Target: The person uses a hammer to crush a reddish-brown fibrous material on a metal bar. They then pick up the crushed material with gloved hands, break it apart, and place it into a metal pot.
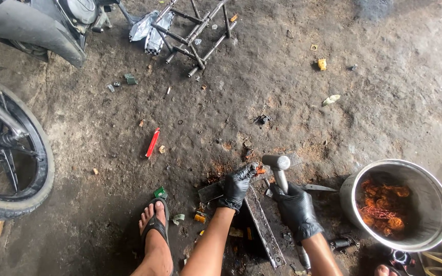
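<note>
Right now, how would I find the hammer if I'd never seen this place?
Find the big shiny pot full of orange scraps at the right. Just left of it, the right hand in a black glove grips a hammer. It is the only tool with a grey metal head, raised over a flat metal bar.

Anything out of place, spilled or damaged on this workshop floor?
Yes. Small scraps litter the dirty concrete floor: a red plastic strip, a yellow clip, and rust-orange stains beside the gloved left hand.
</note>
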